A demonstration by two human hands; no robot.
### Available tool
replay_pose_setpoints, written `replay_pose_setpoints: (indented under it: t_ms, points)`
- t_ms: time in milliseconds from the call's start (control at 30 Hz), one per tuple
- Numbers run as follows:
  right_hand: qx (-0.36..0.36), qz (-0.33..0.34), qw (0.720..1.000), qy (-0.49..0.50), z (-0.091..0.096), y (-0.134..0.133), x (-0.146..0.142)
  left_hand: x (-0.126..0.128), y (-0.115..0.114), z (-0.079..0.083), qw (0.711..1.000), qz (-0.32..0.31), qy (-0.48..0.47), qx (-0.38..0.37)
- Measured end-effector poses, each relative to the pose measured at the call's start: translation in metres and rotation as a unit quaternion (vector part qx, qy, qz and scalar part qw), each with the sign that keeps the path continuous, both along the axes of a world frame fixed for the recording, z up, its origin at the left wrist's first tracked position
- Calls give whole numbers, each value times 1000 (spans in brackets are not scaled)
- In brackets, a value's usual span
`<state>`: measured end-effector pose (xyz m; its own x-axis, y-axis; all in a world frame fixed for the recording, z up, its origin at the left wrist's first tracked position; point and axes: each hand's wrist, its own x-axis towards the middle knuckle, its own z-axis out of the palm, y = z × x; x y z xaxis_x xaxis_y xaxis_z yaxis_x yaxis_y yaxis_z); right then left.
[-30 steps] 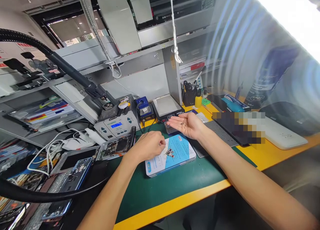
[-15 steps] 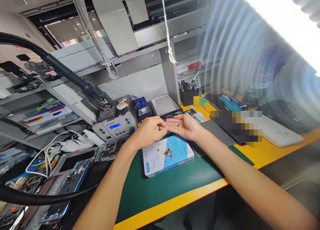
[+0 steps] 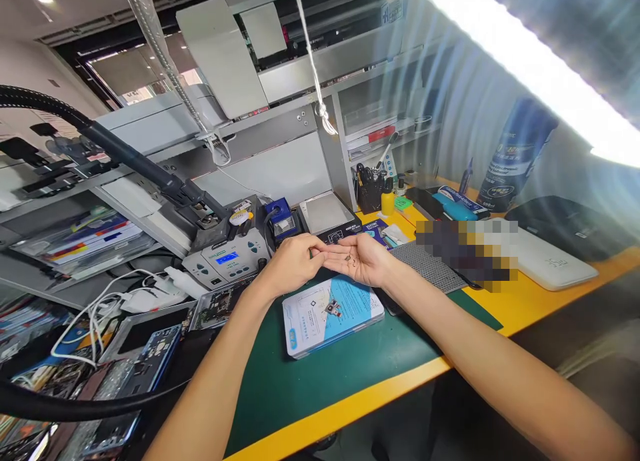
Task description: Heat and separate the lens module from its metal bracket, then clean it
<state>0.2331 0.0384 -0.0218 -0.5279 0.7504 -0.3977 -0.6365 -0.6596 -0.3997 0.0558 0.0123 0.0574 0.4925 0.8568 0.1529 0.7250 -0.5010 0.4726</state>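
My right hand [image 3: 364, 255] is palm up above a flat box, its fingers stretched toward the left. Several tiny dark pieces [image 3: 351, 261] lie on its palm, too small to name. My left hand [image 3: 296, 266] is closed, knuckles up, with thumb and fingers pinched together at the right hand's fingertips. Whatever may be in that pinch is hidden. Below both hands, the white and blue printed box [image 3: 305, 321] lies on the green mat [image 3: 320, 387]. A small metal and red piece [image 3: 333, 307] shows on its top, perhaps only printed.
Behind my left hand are a grey station with a lit display [image 3: 227, 259] and a blue device [image 3: 281, 217]. Opened phone parts [image 3: 155, 361] and white cables [image 3: 95, 314] crowd the left. At right lie a perforated mat [image 3: 430, 267] and a white slab [image 3: 550, 257].
The view has turned slightly, so most things appear a little further left. My hands stay joined at the fingertips, and the small pieces remain on the right palm.
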Motion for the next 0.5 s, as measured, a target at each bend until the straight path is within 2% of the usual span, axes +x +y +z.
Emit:
replay_pose_setpoints:
  t_ms: [233, 333, 500]
  points:
    - [-1, -30, 999, -11, -1, 2, 2, -5, -4, -3, 998, 42, -50, -4]
    - [0, -60, 998, -15, -1, 7, 7, -11, -6, -15, 998, 42, -45, -28]
    - [13, -93, 995, -10, -2, 12, 13, -11, -5, -40, 995, -6, 3, -97]
